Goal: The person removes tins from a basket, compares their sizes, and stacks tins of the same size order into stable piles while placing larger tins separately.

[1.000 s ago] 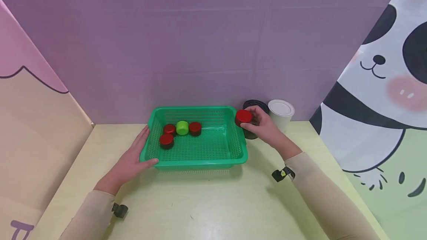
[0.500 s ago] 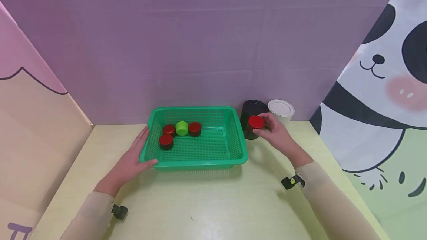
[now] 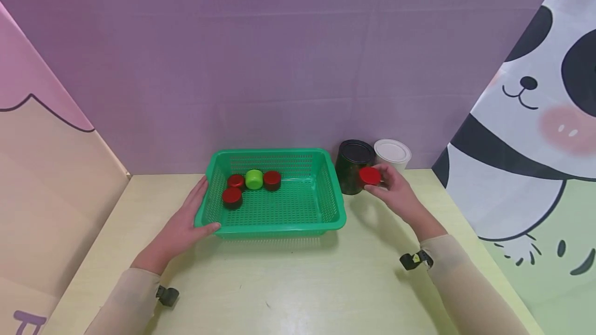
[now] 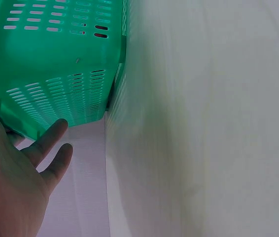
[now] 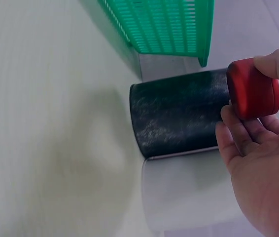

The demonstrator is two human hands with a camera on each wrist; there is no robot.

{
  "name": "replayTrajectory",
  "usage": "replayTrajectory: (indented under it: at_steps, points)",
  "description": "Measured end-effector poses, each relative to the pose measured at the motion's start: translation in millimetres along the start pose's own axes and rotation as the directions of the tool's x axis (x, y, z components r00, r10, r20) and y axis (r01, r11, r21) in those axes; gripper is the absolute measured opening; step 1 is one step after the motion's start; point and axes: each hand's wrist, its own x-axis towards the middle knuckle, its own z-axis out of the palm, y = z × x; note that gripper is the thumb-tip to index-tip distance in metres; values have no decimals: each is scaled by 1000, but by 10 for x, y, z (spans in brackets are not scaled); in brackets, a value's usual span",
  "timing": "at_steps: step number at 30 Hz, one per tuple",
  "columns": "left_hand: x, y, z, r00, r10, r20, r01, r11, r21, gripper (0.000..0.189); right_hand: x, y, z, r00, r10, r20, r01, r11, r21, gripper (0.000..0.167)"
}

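My right hand [image 3: 397,194] pinches a short red cylinder [image 3: 369,176] between thumb and fingers. It is held up in front of the black canister [image 3: 346,169]. In the right wrist view the red cylinder [image 5: 252,91] has rounded edges and a seam near its top. On the left side, my left hand [image 3: 179,229] rests against the green basket [image 3: 279,230], fingers straight along its end and thumb at the front corner. Inside the basket's left half sit several small cylinders, including a dark red one [image 3: 232,198] and a lime green one [image 3: 254,179].
Behind my right hand a white lidded canister [image 3: 392,150] stands beside the black one, both near the purple back wall [image 3: 288,66]. The pale wooden table [image 3: 288,283] extends in front of the basket. A panda-printed panel [image 3: 521,138] borders the right side.
My right hand has carried the red cylinder rightward and down, from beside the basket's right rim to the front of the canisters. The left hand and basket stay in place.
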Motion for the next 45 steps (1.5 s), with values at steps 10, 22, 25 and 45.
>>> replayTrajectory:
  at_steps: [10, 22, 25, 45]
  points:
    - [-11, 33, -15, 1000, -13, 4, 13, 1000, -3, 109, -73, 199, -36, 998, 58, -16, -59, 996, -70, 57]
    - [-18, 22, -4, 1000, -17, 6, 17, 1000, -7, 109, -119, 434, -25, 996, 78, -36, -81, 993, -86, 53]
    - [-16, 23, -3, 1000, -15, 4, 15, 1000, -9, 109, -130, 485, -23, 996, 89, -31, -91, 992, -91, 54]
    - [4, 7, -11, 1000, -14, 7, 14, 1000, 5, 109, -131, 683, -7, 992, 122, -10, -122, 988, -92, 53]
